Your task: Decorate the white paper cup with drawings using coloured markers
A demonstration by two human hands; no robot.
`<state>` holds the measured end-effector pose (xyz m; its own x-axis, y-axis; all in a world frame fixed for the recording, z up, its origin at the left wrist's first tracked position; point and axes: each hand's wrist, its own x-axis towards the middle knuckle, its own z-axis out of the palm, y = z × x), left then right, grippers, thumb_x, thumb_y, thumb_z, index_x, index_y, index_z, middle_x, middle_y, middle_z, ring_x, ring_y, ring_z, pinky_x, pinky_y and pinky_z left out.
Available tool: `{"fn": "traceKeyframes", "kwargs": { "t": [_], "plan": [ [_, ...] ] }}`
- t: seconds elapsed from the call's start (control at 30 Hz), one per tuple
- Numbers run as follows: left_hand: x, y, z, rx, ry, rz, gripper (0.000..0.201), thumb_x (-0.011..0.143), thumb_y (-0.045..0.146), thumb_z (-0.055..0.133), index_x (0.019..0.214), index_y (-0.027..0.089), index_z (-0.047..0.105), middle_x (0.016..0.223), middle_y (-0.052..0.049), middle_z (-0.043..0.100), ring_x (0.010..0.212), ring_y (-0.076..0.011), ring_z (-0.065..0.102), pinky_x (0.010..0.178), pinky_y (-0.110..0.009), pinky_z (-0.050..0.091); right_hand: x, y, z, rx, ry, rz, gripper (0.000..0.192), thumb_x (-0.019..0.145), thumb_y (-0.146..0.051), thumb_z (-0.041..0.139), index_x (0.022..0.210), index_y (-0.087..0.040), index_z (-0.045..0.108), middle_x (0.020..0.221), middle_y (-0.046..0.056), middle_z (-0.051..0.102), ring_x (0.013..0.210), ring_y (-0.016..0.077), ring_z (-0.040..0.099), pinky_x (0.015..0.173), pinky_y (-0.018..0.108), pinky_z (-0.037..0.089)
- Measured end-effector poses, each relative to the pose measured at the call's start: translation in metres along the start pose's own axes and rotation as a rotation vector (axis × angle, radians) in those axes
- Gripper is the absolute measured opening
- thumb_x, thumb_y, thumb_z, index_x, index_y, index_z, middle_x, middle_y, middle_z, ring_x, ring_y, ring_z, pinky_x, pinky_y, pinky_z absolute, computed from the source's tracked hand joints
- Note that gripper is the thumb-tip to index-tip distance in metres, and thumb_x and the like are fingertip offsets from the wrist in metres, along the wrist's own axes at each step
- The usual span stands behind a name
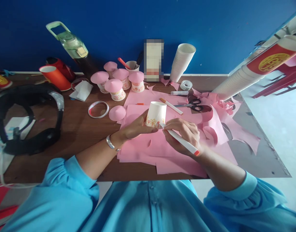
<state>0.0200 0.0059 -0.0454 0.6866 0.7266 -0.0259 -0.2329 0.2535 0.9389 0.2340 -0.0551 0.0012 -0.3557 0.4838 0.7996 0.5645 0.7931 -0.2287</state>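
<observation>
My left hand (138, 125) grips a white paper cup (157, 111), turned upside down, with orange and red flower drawings around its lower band. In my right hand (181, 133) is a white marker with a red end (184, 141), its tip touching the drawn band or very close to it. Pink paper sheets (140, 151) lie stacked beneath both hands. A second marker, white with an orange end (173, 107), rests just behind the cup. Left of the cup lies a loose pink paper cone (117, 113).
Several decorated cups with pink cone tops (115, 88) stand at the back. Behind are a stack of white cups (183, 61), a phone-like upright object (153, 61) and a bottle (73, 45). Scissors (195, 105) and pink scraps lie right; a black headset-like ring (29, 145) lies left.
</observation>
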Motion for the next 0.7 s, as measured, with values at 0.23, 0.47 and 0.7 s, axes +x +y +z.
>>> {"fn": "traceKeyframes", "kwargs": {
  "t": [0.23,0.47,0.7],
  "plan": [
    [-0.001,-0.0022,-0.0025,0.003,0.001,-0.021,0.073,0.077,0.03,0.094,0.142,0.028,0.06,0.136,-0.01,0.071,0.126,-0.032,0.067,0.105,-0.046,0.052,0.0012,-0.0011,-0.0011,0.006,-0.008,0.004,0.024,0.094,-0.007,0.067,0.11,-0.023,0.059,0.087,0.0,0.075,0.073,0.0138,0.076,0.066,0.024,0.064],
    [-0.0011,-0.0009,-0.0009,-0.01,-0.005,-0.007,0.072,0.077,0.031,0.093,0.141,0.027,0.06,0.131,-0.01,0.072,0.123,-0.031,0.068,0.103,-0.045,0.054,0.0021,-0.0019,-0.0016,0.0,-0.011,0.003,0.022,0.095,-0.009,0.065,0.109,-0.025,0.058,0.086,-0.001,0.075,0.072,0.0136,0.076,0.064,0.024,0.064],
    [-0.0004,0.0019,-0.0013,0.009,-0.017,-0.007,0.065,0.076,0.032,0.094,0.134,0.026,0.064,0.128,-0.01,0.073,0.121,-0.0315,0.068,0.103,-0.046,0.053,0.0011,-0.0002,-0.0009,-0.003,0.014,-0.001,0.024,0.093,-0.007,0.067,0.11,-0.023,0.06,0.087,0.0,0.075,0.072,0.0145,0.076,0.064,0.025,0.064]
  ]
}}
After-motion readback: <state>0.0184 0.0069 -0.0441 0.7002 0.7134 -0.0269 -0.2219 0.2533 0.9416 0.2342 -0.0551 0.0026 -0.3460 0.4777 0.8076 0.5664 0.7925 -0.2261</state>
